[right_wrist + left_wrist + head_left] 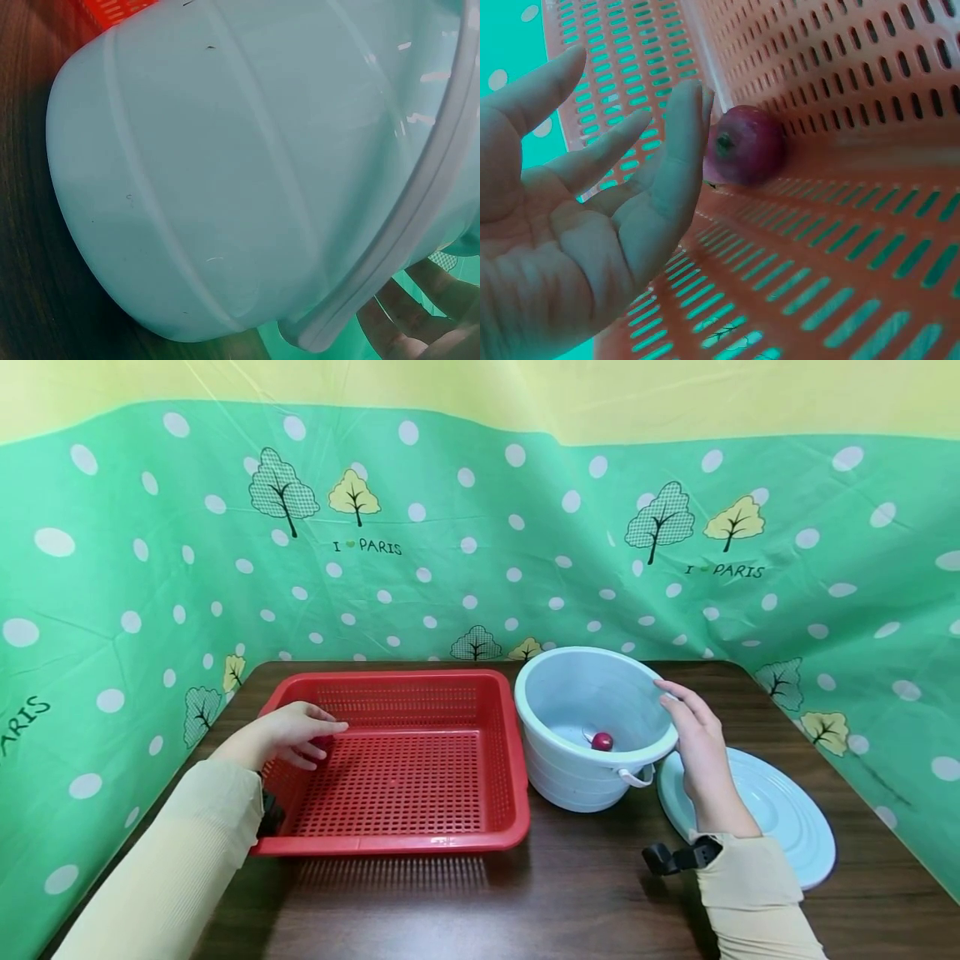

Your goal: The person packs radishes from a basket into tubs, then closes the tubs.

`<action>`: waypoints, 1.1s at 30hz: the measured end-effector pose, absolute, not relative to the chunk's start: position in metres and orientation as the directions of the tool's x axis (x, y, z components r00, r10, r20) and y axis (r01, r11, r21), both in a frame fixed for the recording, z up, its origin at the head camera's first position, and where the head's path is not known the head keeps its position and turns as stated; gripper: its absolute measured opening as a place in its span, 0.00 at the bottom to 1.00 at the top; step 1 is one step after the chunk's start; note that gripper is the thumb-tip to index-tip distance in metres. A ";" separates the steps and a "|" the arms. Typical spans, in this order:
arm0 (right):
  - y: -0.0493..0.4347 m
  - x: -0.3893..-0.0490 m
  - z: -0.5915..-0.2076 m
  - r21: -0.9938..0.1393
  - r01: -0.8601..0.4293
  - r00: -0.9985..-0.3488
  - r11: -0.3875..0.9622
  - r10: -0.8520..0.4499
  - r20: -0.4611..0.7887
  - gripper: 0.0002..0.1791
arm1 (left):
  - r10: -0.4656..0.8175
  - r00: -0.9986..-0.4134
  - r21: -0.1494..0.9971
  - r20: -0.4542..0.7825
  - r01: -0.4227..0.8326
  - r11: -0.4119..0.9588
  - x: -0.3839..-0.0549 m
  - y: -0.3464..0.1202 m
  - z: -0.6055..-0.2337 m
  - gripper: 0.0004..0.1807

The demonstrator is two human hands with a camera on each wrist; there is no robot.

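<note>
My left hand point(292, 732) reaches inside the red plastic basket point(393, 843) at its left side, fingers spread and loosely bent. In the left wrist view, a dark red radish point(751, 146) lies in the basket's corner, just beyond the fingertips, partly hidden by a finger; nothing is gripped. My right hand point(701, 756) is at the right rim of the light blue bucket point(570, 781), fingers extended, fingertips by the edge. Whether they press on it is hard to tell. Another red radish point(602, 742) with a thin pale tail lies on the bucket's bottom.
A light blue round lid point(787, 818) lies on the dark wooden table point(525, 902) right of the bucket, partly under my right forearm. The bucket's handle point(637, 777) hangs at its front right. Green dotted cloth point(465, 527) hangs behind and at both sides.
</note>
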State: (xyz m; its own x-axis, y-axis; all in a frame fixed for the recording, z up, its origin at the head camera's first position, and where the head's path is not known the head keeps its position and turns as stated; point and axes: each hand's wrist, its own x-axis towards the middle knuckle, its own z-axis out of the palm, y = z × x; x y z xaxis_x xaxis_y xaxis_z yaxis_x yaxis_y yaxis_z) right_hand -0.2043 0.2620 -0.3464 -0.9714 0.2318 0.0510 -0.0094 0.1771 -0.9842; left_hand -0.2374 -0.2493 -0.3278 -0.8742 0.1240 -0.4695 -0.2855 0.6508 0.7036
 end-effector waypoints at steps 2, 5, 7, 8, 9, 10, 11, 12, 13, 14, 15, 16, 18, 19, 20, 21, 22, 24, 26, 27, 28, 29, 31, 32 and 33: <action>0.262 -0.204 -0.346 -0.983 -0.016 -0.971 0.182 0.230 0.058 0.26 | 0.120 -0.871 0.696 -0.476 -0.290 0.657 -0.237 -0.251 -0.329 0.37; 0.261 -0.204 -0.347 -0.981 -0.020 -0.971 0.192 0.230 0.064 0.26 | 0.117 -0.868 0.690 -0.483 -0.295 0.661 -0.236 -0.253 -0.331 0.38; 0.261 -0.204 -0.347 -0.980 -0.020 -0.971 0.197 0.230 0.066 0.26 | 0.116 -0.868 0.690 -0.484 -0.297 0.660 -0.236 -0.253 -0.331 0.38; 0.261 -0.205 -0.347 -0.980 -0.019 -0.971 0.199 0.229 0.066 0.26 | 0.117 -0.867 0.690 -0.484 -0.297 0.660 -0.236 -0.253 -0.332 0.38; 0.261 -0.204 -0.347 -0.979 -0.018 -0.971 0.202 0.230 0.065 0.26 | 0.118 -0.867 0.690 -0.485 -0.297 0.660 -0.236 -0.253 -0.332 0.38; 0.261 -0.204 -0.346 -0.979 -0.016 -0.971 0.202 0.231 0.064 0.26 | 0.119 -0.866 0.691 -0.486 -0.297 0.660 -0.236 -0.253 -0.332 0.38; 0.261 -0.204 -0.346 -0.979 -0.014 -0.971 0.202 0.231 0.062 0.26 | 0.120 -0.865 0.690 -0.487 -0.297 0.660 -0.236 -0.253 -0.332 0.38; 0.261 -0.204 -0.346 -0.979 -0.012 -0.971 0.201 0.231 0.060 0.26 | 0.121 -0.864 0.689 -0.489 -0.298 0.660 -0.236 -0.253 -0.332 0.38; 0.261 -0.204 -0.346 -0.980 -0.009 -0.971 0.200 0.232 0.057 0.26 | 0.122 -0.863 0.689 -0.490 -0.297 0.661 -0.236 -0.253 -0.332 0.38; 0.262 -0.204 -0.346 -0.980 -0.008 -0.971 0.199 0.233 0.055 0.26 | 0.123 -0.863 0.688 -0.491 -0.297 0.662 -0.236 -0.254 -0.332 0.38; 0.262 -0.204 -0.346 -0.980 -0.005 -0.971 0.199 0.235 0.053 0.26 | 0.124 -0.862 0.689 -0.491 -0.297 0.662 -0.236 -0.253 -0.332 0.37; 0.262 -0.205 -0.347 -0.980 -0.004 -0.971 0.199 0.235 0.051 0.26 | 0.123 -0.862 0.689 -0.492 -0.299 0.661 -0.235 -0.253 -0.331 0.37; 0.262 -0.205 -0.347 -0.979 -0.002 -0.970 0.202 0.237 0.051 0.26 | 0.122 -0.862 0.689 -0.491 -0.299 0.660 -0.235 -0.253 -0.331 0.37; 0.262 -0.205 -0.347 -0.979 -0.003 -0.970 0.203 0.237 0.052 0.26 | 0.124 -0.863 0.689 -0.490 -0.296 0.661 -0.235 -0.254 -0.331 0.37; 0.262 -0.205 -0.347 -0.979 -0.003 -0.970 0.204 0.237 0.052 0.26 | 0.122 -0.863 0.690 -0.490 -0.298 0.660 -0.235 -0.254 -0.331 0.37; 0.262 -0.205 -0.347 -0.979 -0.003 -0.970 0.202 0.238 0.052 0.26 | 0.120 -0.864 0.690 -0.490 -0.300 0.659 -0.235 -0.254 -0.331 0.36; 0.262 -0.206 -0.347 -0.980 -0.003 -0.970 0.201 0.239 0.053 0.26 | 0.119 -0.864 0.691 -0.490 -0.301 0.657 -0.235 -0.254 -0.331 0.36; 0.262 -0.206 -0.347 -0.981 -0.004 -0.969 0.196 0.242 0.052 0.26 | 0.118 -0.864 0.692 -0.489 -0.302 0.656 -0.235 -0.253 -0.331 0.36; 0.262 -0.206 -0.347 -0.982 -0.003 -0.969 0.190 0.244 0.050 0.26 | 0.116 -0.863 0.692 -0.491 -0.306 0.654 -0.235 -0.253 -0.332 0.36; 0.262 -0.206 -0.347 -0.983 -0.004 -0.968 0.185 0.245 0.050 0.26 | 0.116 -0.862 0.691 -0.493 -0.307 0.654 -0.236 -0.253 -0.332 0.36; 0.262 -0.206 -0.347 -0.983 -0.004 -0.968 0.183 0.244 0.050 0.26 | 0.116 -0.861 0.690 -0.496 -0.309 0.655 -0.236 -0.252 -0.332 0.36; 0.262 -0.206 -0.347 -0.983 -0.005 -0.968 0.181 0.244 0.049 0.26 | 0.116 -0.860 0.687 -0.498 -0.309 0.657 -0.236 -0.252 -0.332 0.36; 0.262 -0.206 -0.347 -0.984 -0.006 -0.968 0.178 0.245 0.050 0.26 | 0.119 -0.853 0.680 -0.507 -0.312 0.663 -0.236 -0.252 -0.332 0.37; 0.262 -0.206 -0.347 -0.984 -0.008 -0.968 0.176 0.245 0.052 0.26 | 0.120 -0.850 0.673 -0.513 -0.312 0.671 -0.236 -0.252 -0.332 0.37; 0.262 -0.206 -0.347 -0.985 -0.010 -0.968 0.174 0.245 0.053 0.25 | 0.123 -0.846 0.666 -0.519 -0.310 0.678 -0.235 -0.252 -0.332 0.38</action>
